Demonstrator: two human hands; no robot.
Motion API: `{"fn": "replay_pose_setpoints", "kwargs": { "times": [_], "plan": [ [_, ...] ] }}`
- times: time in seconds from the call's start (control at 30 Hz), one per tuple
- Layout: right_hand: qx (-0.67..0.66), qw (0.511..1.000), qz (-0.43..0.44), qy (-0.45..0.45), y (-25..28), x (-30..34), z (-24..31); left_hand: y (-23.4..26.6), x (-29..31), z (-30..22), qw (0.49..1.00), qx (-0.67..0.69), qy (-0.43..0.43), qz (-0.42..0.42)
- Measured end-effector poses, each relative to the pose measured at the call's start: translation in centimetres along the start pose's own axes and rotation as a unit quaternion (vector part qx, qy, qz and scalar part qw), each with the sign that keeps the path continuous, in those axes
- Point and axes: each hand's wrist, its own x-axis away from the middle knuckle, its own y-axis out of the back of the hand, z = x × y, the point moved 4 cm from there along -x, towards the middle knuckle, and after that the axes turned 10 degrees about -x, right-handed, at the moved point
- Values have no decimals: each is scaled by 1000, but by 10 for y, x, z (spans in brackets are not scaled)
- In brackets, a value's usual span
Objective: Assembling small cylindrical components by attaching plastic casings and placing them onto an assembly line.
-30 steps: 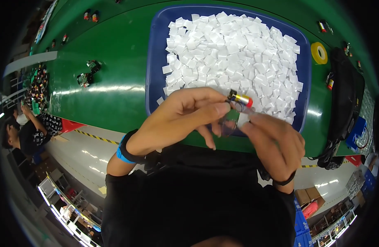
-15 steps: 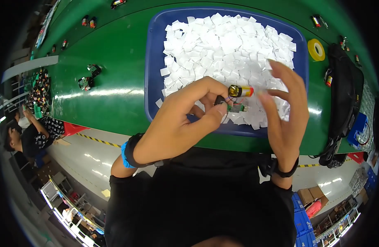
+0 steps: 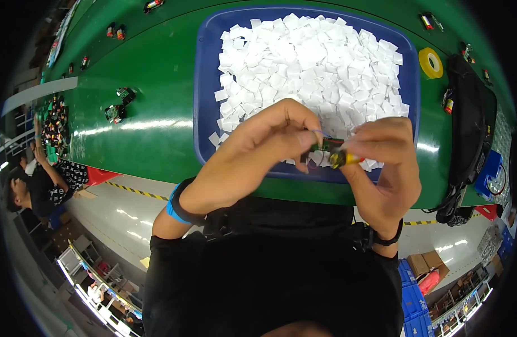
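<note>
My left hand (image 3: 258, 137) pinches a small green circuit board (image 3: 324, 145) with thin wires, over the near side of a blue tray (image 3: 204, 84). My right hand (image 3: 385, 160) is closed on a battery (image 3: 344, 159), a small cylinder in yellow, red and black wrap joined to the board by wires. The battery lies just right of the board, partly covered by my right fingers. Beneath both hands, the tray holds a heap of small white paper squares (image 3: 303, 67). Part of the board is hidden behind my left fingertips.
Two small circuit boards (image 3: 118, 105) lie on the green table (image 3: 157, 101) left of the tray. A yellow tape roll (image 3: 431, 63) and a black bag (image 3: 466, 118) are at right. More battery pieces (image 3: 116, 31) lie farther back. A person (image 3: 37, 185) works at far left.
My right hand has moved left and lower and closed on the battery, which has tilted and come down. My left hand still holds the board.
</note>
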Motion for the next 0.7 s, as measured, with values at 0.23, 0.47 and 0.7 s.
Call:
{"fn": "replay_pose_setpoints", "kwargs": {
  "times": [0.23, 0.47, 0.7],
  "plan": [
    [165, 970, 82, 161, -22, 3, 18, 3, 5, 5, 989, 137, 58, -26],
    [146, 971, 85, 167, -29, 10, 24, 6, 29, 0, 998, -21, 62, -8],
    [213, 947, 67, 229, -39, 16, 26, 9, 33, 2, 984, -178, 9, -3]
  ]
}}
